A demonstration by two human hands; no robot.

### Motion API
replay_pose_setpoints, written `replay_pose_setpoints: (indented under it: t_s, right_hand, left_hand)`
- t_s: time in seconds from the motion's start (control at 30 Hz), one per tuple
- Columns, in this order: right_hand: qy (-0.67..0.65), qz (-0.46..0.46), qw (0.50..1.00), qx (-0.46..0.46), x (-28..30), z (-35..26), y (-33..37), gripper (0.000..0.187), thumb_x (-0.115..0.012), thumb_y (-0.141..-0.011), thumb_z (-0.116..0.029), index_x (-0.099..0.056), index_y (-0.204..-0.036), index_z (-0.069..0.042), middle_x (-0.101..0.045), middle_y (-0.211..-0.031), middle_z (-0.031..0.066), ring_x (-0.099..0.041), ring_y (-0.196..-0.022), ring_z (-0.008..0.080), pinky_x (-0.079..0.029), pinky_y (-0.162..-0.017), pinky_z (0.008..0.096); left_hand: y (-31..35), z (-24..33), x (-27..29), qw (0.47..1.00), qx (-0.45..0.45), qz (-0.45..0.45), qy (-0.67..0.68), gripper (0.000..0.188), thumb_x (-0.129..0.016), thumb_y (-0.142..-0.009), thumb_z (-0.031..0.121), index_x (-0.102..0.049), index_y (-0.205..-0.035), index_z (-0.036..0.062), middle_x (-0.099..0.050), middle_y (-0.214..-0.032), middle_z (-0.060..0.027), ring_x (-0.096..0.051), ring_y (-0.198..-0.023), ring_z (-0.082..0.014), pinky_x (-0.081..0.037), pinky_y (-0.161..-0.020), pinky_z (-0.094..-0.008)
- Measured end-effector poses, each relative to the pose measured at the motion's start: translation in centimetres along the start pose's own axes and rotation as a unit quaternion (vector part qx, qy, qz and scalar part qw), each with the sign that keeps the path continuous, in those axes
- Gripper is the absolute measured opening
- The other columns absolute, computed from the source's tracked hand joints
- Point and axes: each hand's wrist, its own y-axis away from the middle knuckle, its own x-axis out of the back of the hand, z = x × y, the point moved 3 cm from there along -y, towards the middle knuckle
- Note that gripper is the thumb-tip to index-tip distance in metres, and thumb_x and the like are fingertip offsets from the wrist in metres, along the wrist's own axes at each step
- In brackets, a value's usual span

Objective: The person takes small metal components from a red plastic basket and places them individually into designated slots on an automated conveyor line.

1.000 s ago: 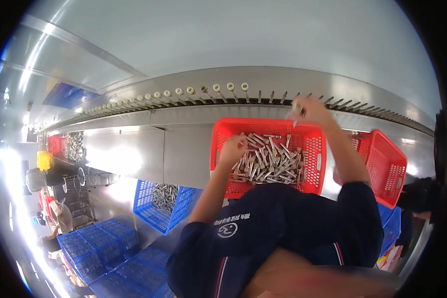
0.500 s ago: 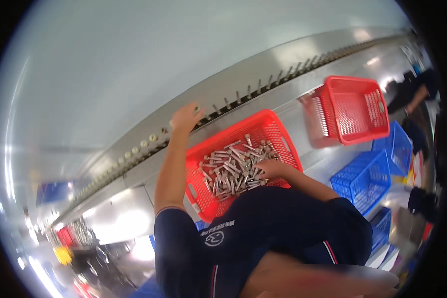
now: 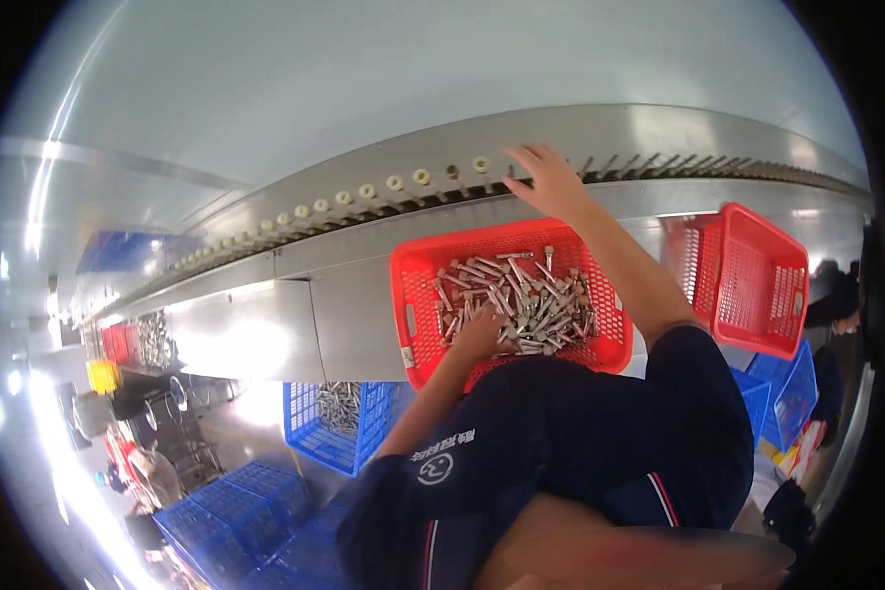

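My right hand [image 3: 551, 184] is over a long row of upright pins, fingers spread and nothing seen in them. Just left of it, several pins carry pale round pieces [image 3: 422, 177]; to its right stand bare thin pins [image 3: 649, 163]. My left hand [image 3: 481, 332] reaches into a red plastic basket [image 3: 411, 295], its fingertips among a heap of small metal parts [image 3: 551, 305], each with a thin shank and a thicker head. Those fingertips are partly hidden, so what they grip cannot be made out.
To the right stand stacked red baskets [image 3: 762, 295], with blue crates [image 3: 787, 393] below. A blue crate [image 3: 336, 452] with metal pieces sits at lower left, near more blue crates [image 3: 231, 516]. Behind the pins runs a metal ledge [image 3: 580, 126]. Other people are at the far right and lower left.
The hands have swapped places: my left hand went from the pins into the basket, while my right left the basket and reached the pins. The view has turned.
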Motion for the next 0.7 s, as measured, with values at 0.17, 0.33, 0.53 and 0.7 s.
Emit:
replay_pose_setpoints:
  t_s: [0.17, 0.33, 0.53, 0.7]
  right_hand:
    - [0.093, -0.036, 0.986, 0.133, -5.2, -1.4, -7.0, 0.038, -0.063, -0.079, -0.03, -0.058, -0.107, -0.005, -0.06, -0.099, 0.0149, -0.056, -0.096, 0.032, -0.046, -0.083, 0.0398]
    - [-0.035, -0.177, 0.983, -0.041, -3.6, 3.1, -7.2, 0.017, -0.059, -0.08, -0.022, -0.057, -0.081, -0.005, -0.062, -0.071, 0.0122, -0.06, -0.061, 0.027, -0.046, -0.054, 0.0394]
    - [-0.031, -0.18, 0.98, -0.083, 8.0, -2.1, 1.6, 0.02, -0.062, -0.08, -0.027, -0.057, -0.081, -0.008, -0.061, -0.065, 0.0067, -0.059, -0.055, 0.0214, -0.045, -0.051, 0.0344]
    - [0.036, -0.285, 0.958, 0.011, -5.2, 1.5, 20.4, 0.051, -0.065, -0.074, -0.046, -0.059, -0.106, -0.007, -0.061, -0.095, 0.015, -0.058, -0.092, 0.0317, -0.046, -0.08, 0.041]
  left_hand:
    - [2.4, -0.9, -1.9, 0.983, 0.121, -0.02, 0.136, 0.055, -0.068, -0.072, 0.037, -0.054, -0.115, 0.0065, -0.049, -0.123, -0.0142, -0.049, -0.112, -0.0345, -0.044, -0.09, -0.0447]
    - [-0.4, -2.7, 4.2, 0.972, 0.078, 0.167, 0.148, 0.031, -0.063, -0.077, 0.026, -0.06, -0.1, 0.0063, -0.06, -0.099, -0.0142, -0.055, -0.097, -0.0336, -0.045, -0.083, -0.0444]
    - [-9.8, -1.2, 19.2, 0.91, -0.014, 0.413, -0.026, 0.032, -0.065, -0.075, 0.027, -0.06, -0.102, 0.0097, -0.059, -0.088, -0.0134, -0.055, -0.092, -0.0323, -0.044, -0.08, -0.0432]
    - [-19.4, -1.4, 22.7, 0.99, 0.034, 0.086, -0.109, 0.038, -0.059, -0.08, 0.044, -0.059, -0.104, 0.0148, -0.054, -0.116, -0.011, -0.056, -0.098, -0.0323, -0.046, -0.078, -0.0469]
